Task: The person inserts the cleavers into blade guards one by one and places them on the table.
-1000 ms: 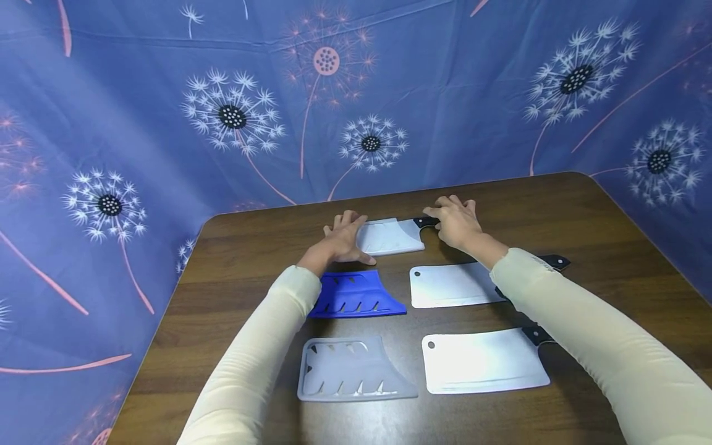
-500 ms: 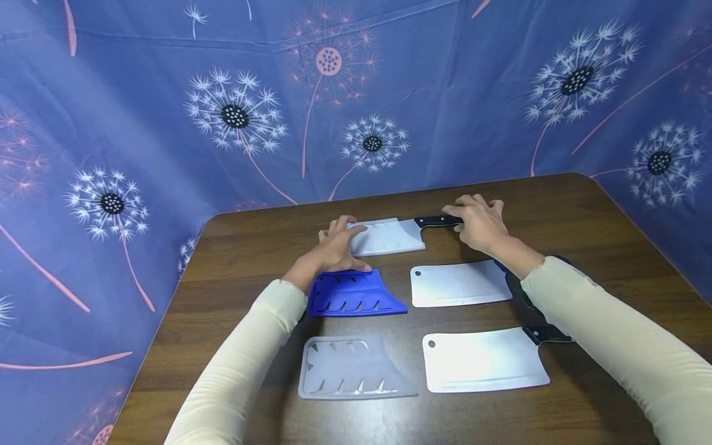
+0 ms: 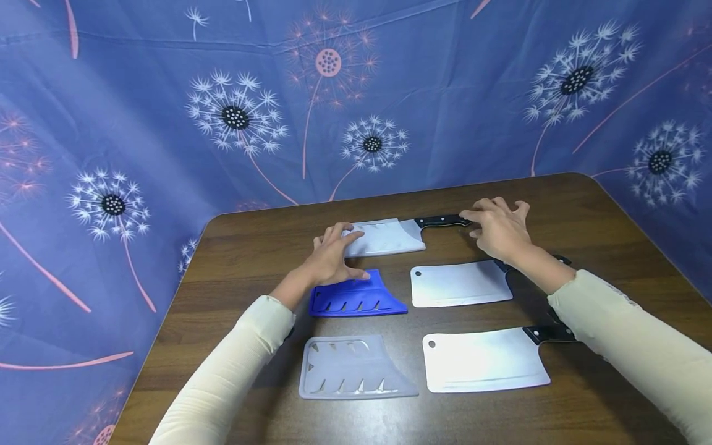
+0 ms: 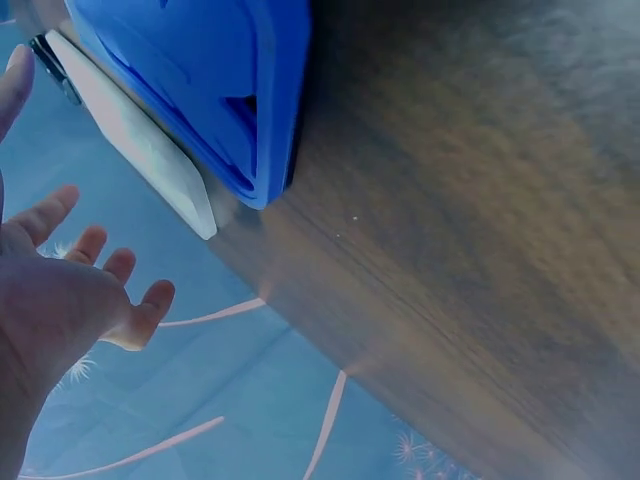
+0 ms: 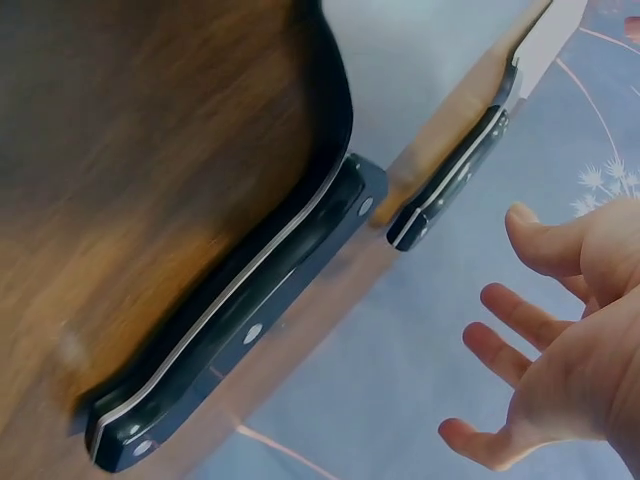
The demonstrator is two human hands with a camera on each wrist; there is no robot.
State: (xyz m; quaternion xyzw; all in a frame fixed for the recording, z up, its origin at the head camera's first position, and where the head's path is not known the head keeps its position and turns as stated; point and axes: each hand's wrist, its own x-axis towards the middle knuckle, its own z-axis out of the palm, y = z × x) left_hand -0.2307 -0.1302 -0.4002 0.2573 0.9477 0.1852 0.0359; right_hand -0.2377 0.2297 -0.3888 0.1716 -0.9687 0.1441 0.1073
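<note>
Covering most of a broad steel cleaver (image 3: 412, 231), a whitish plastic sheath (image 3: 384, 238) lies at the tabletop's far side; the black riveted handle (image 3: 442, 220) sticks out rightward. Nearer lie a slotted blue plastic sheath (image 3: 361, 298) and a slotted pale grey sheath (image 3: 350, 372), left of two bare rectangular steel cleavers (image 3: 484, 362). The left hand (image 3: 332, 254), fingers spread, is by the whitish and blue sheaths; contact is unclear. The right hand (image 3: 500, 230) is spread just beside the handle's end. The brown wood-grained tabletop (image 3: 222, 296) meets blue cloth (image 3: 456, 123) printed with dandelions.
</note>
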